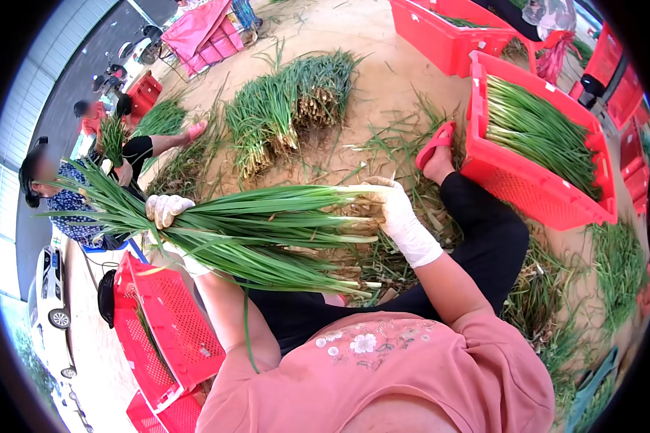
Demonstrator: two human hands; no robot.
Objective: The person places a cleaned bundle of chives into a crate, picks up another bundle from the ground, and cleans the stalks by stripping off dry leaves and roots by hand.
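A loose bunch of long green chives (282, 224) lies across in front of me, leaf tips to the left and pale stem ends to the right. My left hand (167, 209), in a white glove, is closed around the leafy part. At the other end, my right hand (388, 206), also gloved, has its fingers closed on the whitish stem ends of the upper stalks. The lower stems fan out below it, apart from its fingers. One long leaf hangs down over my left forearm.
A large heap of chives (296, 101) sits on the ground ahead. To the right stands a red crate (542, 151) packed with chives; more red crates (166, 317) are at lower left. Leaf scraps litter the ground around my legs. A person (72, 187) sits at left holding chives.
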